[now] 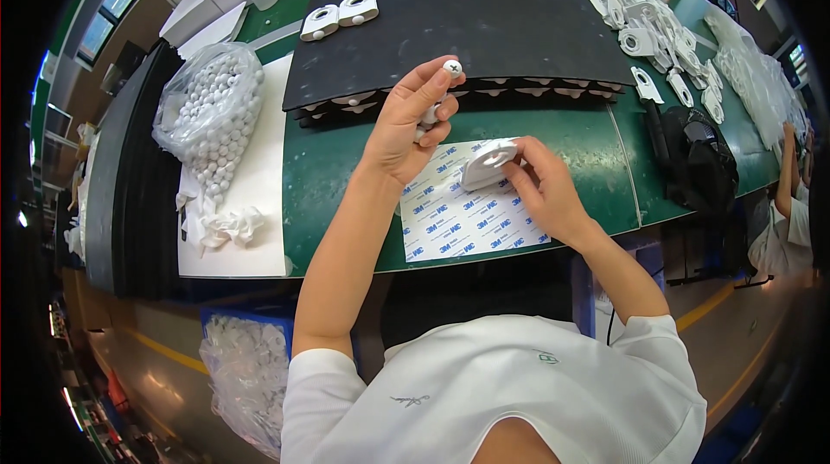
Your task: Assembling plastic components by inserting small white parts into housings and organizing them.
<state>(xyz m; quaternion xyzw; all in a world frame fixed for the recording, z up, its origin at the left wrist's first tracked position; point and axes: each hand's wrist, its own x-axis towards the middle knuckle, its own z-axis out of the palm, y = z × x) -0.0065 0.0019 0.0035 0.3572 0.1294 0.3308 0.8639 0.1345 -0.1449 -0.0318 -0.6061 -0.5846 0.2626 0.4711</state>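
Note:
My left hand (412, 118) is raised over the front of the green table, its thumb and forefinger pinching a small round white knob (453, 68) with a cross mark on its face. More white knobs (424, 128) show under its curled fingers. Lower and to the right, my right hand (548, 192) grips a white plastic plate with an oval opening (486, 166), tilted up on edge. Beneath that plate lies an adhesive backing sheet (450, 222) with blue print. Two finished-looking white plates, each with a knob (322, 23), lie on the black foam board (467, 19) beyond.
A clear bag of white balls (216, 96) stands on a white board (259, 230) at left, near crumpled tissue (235, 226). Loose white plates (644, 19) are piled at far right, by a black bag (696, 157). Below the table edge sits a blue bin (246, 360) of clear plastic.

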